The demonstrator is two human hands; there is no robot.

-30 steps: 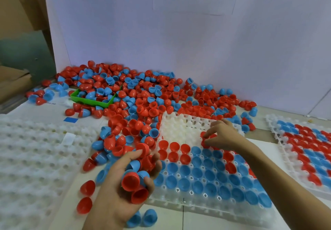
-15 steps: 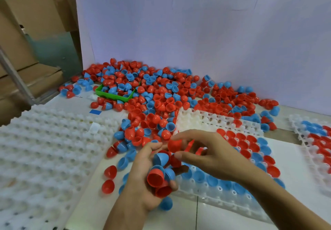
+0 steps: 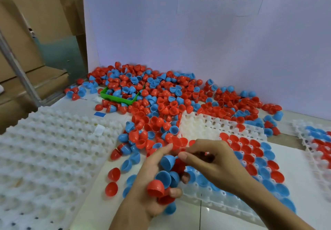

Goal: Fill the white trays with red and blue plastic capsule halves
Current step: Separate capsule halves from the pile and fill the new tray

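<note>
In left grip (image 3: 157, 181), capsule halves (image 3: 166, 176).

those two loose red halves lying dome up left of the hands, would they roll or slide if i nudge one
The two loose red halves lie rim down on the flat white table, so they would probably slide rather than roll. They look thin and hollow, likely very light. Glossy plastic suggests little grip.

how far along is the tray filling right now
Done: the middle tray has most near pockets filled with red and blue halves, and the right tray looks partly filled. In hand: the left hand holds a bunch of halves, and the right hand reaches in to them. Left: the middle tray's far pockets, the left tray, and the big pile.
</note>
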